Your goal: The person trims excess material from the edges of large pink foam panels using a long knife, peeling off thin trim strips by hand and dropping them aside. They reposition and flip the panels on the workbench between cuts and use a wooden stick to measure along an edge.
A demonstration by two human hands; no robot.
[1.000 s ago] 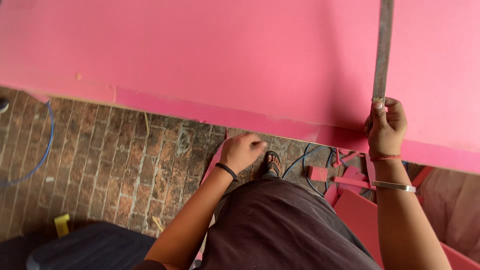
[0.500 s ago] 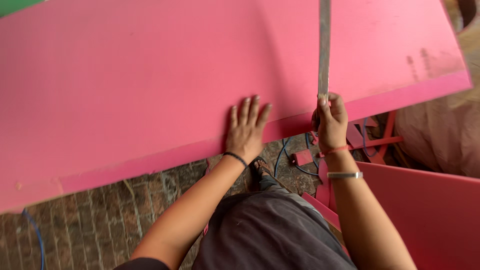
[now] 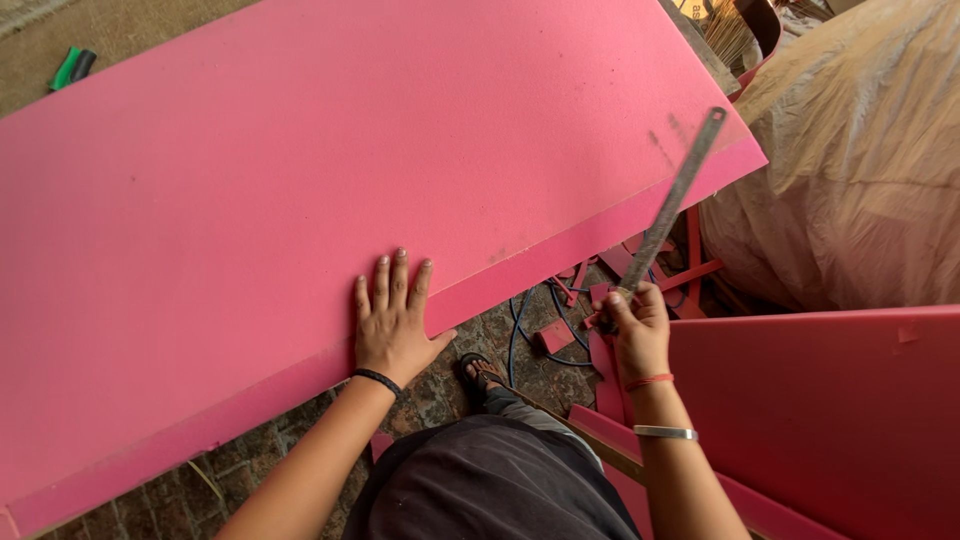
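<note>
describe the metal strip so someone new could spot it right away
Start at the big pink foam sheet filling the view, then go to its lower right corner. The metal strip slants across that corner, its lower end gripped in the right hand. It is the only thin, grey, straight thing among pink pieces.

The floor is worn brick paving [image 3: 520, 350], dull brown and gritty, seen at the near edge with blue cable [image 3: 520, 335] looping across it and small pink offcuts [image 3: 553, 336] lying among red metal frame legs [image 3: 690, 270]. At the far left lies bare earth-coloured ground [image 3: 130, 30] with a green object [image 3: 72, 68] on it. To the right a big mound under beige sheeting [image 3: 850, 170] catches soft daylight.
</note>
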